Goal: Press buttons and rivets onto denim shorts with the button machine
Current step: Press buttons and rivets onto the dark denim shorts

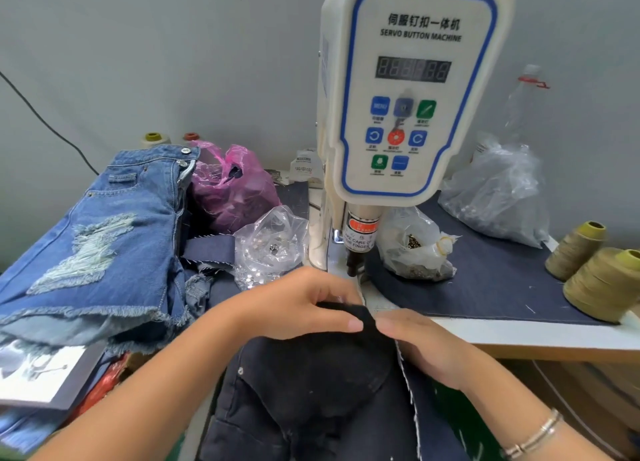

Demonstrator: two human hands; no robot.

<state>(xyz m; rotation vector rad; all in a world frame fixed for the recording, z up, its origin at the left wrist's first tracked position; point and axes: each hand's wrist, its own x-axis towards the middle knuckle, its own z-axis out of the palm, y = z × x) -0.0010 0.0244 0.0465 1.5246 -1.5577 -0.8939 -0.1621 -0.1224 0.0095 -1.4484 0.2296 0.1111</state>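
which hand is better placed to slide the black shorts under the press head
Left, probably. The left hand pinches the black shorts at the folded edge, just below the press head. The right hand grips the fabric lower and further from it.

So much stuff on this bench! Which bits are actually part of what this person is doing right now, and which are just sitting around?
In use:
- button machine
- black denim shorts, held by left hand and right hand
- bag of silver buttons
- bag of brass rivets

Lying about:
- blue ripped shorts
- pink bag
- thread cones
- empty bottle
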